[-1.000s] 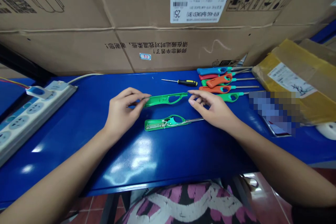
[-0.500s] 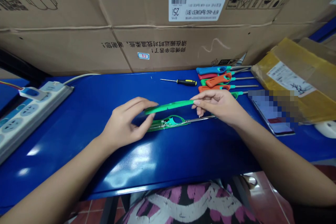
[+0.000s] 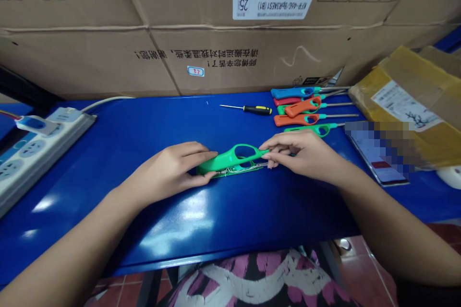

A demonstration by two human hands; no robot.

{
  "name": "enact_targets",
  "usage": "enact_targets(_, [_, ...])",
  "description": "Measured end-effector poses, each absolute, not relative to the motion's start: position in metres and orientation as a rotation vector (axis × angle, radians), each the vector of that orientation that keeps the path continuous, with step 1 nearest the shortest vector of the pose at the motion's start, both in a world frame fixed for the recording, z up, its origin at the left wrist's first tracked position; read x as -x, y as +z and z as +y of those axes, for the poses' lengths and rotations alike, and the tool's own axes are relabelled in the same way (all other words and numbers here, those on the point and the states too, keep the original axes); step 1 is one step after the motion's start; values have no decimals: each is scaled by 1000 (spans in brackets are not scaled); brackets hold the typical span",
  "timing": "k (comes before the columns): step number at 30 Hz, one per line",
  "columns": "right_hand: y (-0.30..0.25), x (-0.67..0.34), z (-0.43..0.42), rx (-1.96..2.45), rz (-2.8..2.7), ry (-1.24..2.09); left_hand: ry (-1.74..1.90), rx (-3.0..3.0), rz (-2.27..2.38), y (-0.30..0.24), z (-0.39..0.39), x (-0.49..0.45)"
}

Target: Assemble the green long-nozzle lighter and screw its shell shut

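Green shell in both hands above wired green half

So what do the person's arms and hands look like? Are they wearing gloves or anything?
No gloves! The left hand and right hand are both bare, with no rings, bracelet or watch to be seen. The left arm is bare as far as the picture shows. The right arm is bare too, up to a dark sleeve near the bottom right corner.

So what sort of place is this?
Probably a makeshift workbench, perhaps in a storeroom: it holds a part-open green lighter and a screwdriver, with a large cardboard box standing behind.
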State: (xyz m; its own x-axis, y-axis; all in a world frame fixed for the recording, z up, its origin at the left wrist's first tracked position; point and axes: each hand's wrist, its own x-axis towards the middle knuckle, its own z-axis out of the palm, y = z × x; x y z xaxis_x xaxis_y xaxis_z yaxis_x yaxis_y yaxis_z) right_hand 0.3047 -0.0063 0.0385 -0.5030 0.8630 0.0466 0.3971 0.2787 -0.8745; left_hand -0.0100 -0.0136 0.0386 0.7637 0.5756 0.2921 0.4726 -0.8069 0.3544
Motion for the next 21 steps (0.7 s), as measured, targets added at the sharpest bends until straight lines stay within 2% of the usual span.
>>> enact_targets(10, [39,-309,-5,1065,-2640,722,438,-2917,715,39,-15,11])
enact_targets(21, [35,-306,-7,1036,-2791,609,362,-2920,775,40,-13,11])
